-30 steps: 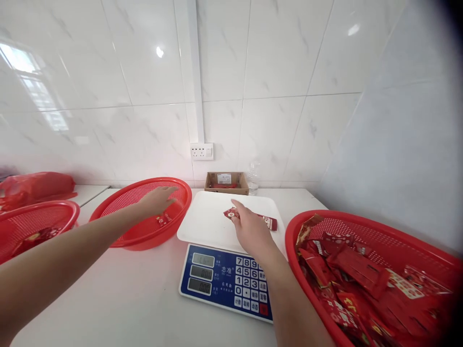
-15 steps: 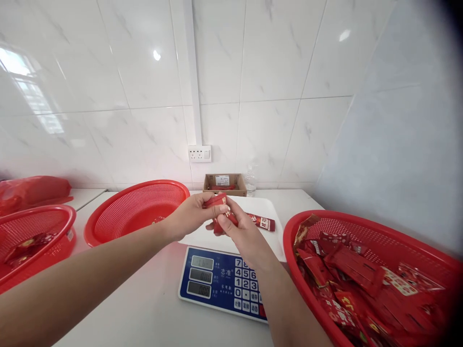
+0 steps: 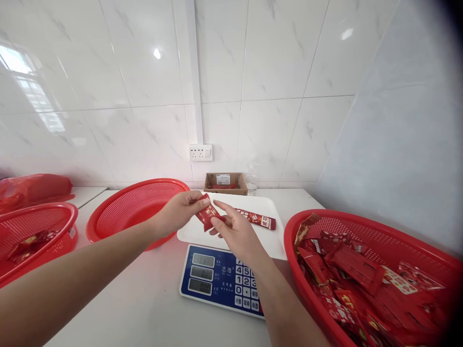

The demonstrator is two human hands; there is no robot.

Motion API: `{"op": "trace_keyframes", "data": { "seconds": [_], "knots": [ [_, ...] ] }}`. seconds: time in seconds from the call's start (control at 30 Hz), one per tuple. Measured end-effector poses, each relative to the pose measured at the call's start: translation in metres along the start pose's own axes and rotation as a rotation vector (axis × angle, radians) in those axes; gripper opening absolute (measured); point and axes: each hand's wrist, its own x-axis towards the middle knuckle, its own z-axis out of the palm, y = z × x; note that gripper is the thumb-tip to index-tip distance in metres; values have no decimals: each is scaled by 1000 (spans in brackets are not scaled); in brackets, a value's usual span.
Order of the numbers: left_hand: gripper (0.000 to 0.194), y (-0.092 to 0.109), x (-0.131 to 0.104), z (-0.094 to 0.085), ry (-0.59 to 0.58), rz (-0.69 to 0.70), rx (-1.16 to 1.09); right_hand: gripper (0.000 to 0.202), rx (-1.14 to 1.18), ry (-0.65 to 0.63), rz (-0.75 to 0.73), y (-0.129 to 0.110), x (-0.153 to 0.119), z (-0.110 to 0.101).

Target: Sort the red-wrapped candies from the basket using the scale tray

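A small red packet (image 3: 204, 216) with pale lettering is held above the white scale tray (image 3: 258, 242). My left hand (image 3: 176, 213) pinches its upper end between thumb and fingers. With its thumb on the packet's right edge, my right hand (image 3: 241, 232) grips the lower end; its index finger stretches out apart. Behind my right fingers, a long red printed sachet (image 3: 261, 220) lies on the tray. The blue scale panel (image 3: 224, 277) with keys and displays is in front, partly covered by my right forearm.
At right stands a red basket (image 3: 302, 289) full of red packets. Two more red baskets stand at left, one empty-looking (image 3: 133, 212), one (image 3: 68, 217) holding packets. A cardboard box (image 3: 213, 191) and a clear plastic bottle (image 3: 252, 178) sit by the tiled wall.
Both hands have shifted slightly left with the red packet. My right index finger has lifted off, and more of the packet's face and of the long sachet shows.
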Motion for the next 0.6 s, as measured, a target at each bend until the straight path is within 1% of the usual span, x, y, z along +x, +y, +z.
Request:
{"op": "trace_keyframes", "data": {
  "seconds": [0.1,0.17,0.27,0.33,0.37,0.4,0.47,0.53,0.6],
  "knots": [
    [38,-14,2,-21,222,-48,343,44,-28,130,-24,0,0,-4],
    [37,-26,4,-39,308,-86,497,42,-22,206,-55,-2,1,-8],
    [35,-47,6,-66,353,-133,642,40,1,285,-111,-5,0,-12],
    [32,-60,9,-76,356,-154,732,40,40,347,-159,-8,-2,-13],
    [31,-66,11,-77,347,-153,762,40,68,390,-190,-10,-3,-13],
    [32,-71,14,-75,330,-143,783,39,99,437,-229,-13,-4,-13],
    [38,-76,22,-60,276,-92,803,34,156,543,-328,-17,-9,-12],
    [40,-75,32,-35,188,-3,808,27,186,638,-449,-22,-14,-12],
    [40,-68,44,-2,79,112,798,23,197,720,-567,-28,-19,-13]
  ]
}}
